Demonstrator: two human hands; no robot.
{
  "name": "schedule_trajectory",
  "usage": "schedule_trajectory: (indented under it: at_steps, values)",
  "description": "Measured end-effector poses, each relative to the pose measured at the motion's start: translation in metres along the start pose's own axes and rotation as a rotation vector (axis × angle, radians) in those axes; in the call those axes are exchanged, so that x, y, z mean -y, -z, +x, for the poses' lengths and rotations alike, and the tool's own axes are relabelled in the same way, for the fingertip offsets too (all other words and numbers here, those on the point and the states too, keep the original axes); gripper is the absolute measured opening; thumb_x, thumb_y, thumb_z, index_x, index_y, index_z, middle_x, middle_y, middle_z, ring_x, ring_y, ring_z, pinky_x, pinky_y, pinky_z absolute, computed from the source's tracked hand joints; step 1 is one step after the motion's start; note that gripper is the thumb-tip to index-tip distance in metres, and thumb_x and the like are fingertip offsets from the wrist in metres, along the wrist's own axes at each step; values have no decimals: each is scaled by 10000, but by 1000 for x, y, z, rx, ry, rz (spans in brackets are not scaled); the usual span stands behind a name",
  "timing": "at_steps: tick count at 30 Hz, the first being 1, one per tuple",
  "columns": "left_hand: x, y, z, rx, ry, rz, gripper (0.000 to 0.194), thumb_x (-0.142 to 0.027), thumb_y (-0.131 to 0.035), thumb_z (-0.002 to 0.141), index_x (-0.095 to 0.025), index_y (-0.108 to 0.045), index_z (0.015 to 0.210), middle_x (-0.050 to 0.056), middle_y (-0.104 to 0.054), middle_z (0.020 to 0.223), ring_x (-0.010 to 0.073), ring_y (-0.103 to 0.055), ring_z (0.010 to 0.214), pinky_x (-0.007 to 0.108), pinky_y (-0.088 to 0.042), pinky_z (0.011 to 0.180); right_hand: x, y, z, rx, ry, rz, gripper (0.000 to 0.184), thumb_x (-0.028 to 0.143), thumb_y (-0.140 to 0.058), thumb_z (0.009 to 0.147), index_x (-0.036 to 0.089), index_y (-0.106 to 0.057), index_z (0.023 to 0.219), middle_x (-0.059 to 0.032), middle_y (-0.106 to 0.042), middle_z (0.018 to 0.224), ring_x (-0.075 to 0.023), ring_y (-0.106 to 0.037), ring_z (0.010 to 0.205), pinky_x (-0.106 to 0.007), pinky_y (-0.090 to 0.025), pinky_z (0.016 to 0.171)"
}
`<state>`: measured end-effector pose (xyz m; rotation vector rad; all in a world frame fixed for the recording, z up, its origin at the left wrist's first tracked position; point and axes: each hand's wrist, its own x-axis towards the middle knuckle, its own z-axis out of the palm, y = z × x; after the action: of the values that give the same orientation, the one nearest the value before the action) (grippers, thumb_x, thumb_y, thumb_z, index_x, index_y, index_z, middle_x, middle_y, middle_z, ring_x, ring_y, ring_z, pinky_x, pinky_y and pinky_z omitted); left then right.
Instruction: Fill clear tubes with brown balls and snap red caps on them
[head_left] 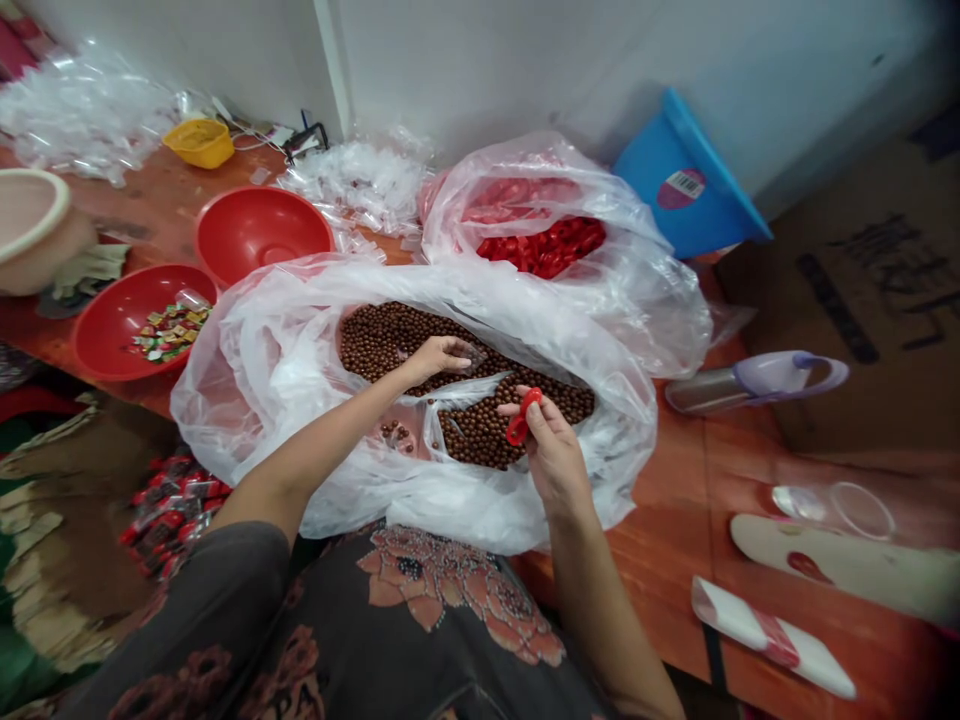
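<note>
the person's left hand (pixel 439 360) sits low over a heap of small glossy brown balls (pixel 480 425), its fingertips (pixel 459 362) pinched together on a small clear plastic scrap (pixel 472 353). the right hand (pixel 553 445) is clamped, thumb against fingers, on a red plastic ring-shaped piece (pixel 523 416), held just above the heap. the brown balls lie in a big clear plastic bag (pixel 247 390), open on a reddish wooden table (pixel 660 520). beside it are a second clear plastic bag (pixel 637 310) of shiny red pieces (pixel 544 247) and a round red plastic bowl (pixel 97 340) of wrapped sweets (pixel 169 332).
</note>
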<state>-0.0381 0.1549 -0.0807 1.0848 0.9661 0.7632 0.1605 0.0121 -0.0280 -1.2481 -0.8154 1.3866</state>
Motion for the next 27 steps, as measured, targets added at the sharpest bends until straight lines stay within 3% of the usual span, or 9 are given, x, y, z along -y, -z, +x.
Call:
schedule_trajectory:
  at_steps: [5, 9, 15, 20, 27]
  values:
    - [-18, -8, -32, 34, -5, -157, 435, -176, -829, 651, -111, -658, 1046, 94, -727, 1000, 147, -670, 831, 334, -535, 824, 7, 0, -2, 31, -25, 33, 450, 501, -698, 818, 266, -609, 1192, -14, -772, 911, -120, -644, 650, -250, -506, 617]
    - [-27, -16, -61, 51, -48, -180, 435, -212, -831, 677, -127, -662, 1069, 98, -717, 1062, 151, -678, 871, 318, -551, 823, 11, -6, 4, 52, 7, 51, 424, 487, -719, 799, 267, -638, 1152, -1, -753, 865, -133, -673, 704, -274, -550, 695]
    - [-33, -30, -93, 91, -64, -172, 434, -227, -793, 737, -150, -675, 1147, 85, -698, 1102, 146, -675, 903, 299, -575, 802, 15, -15, 13, 26, 32, 166, 393, 407, -783, 741, 296, -620, 1080, 57, -653, 874, -112, -681, 678, -268, -590, 660]
    - [-29, -41, -110, 102, 16, -201, 422, -227, -800, 722, -139, -687, 1119, 89, -705, 1078, 139, -675, 873, 297, -573, 803, 17, -14, 14, -11, 136, 177, 415, 371, -744, 785, 353, -544, 1148, 78, -590, 902, -121, -715, 787, -290, -609, 749]
    - [-18, -49, -120, 165, 78, -192, 478, -258, -777, 743, -169, -678, 1202, 100, -696, 1126, 162, -660, 921, 319, -574, 811, 9, -19, 10, -23, 264, 82, 280, 343, -754, 757, 280, -511, 879, 44, -584, 868, -169, -687, 969, -369, -567, 909]
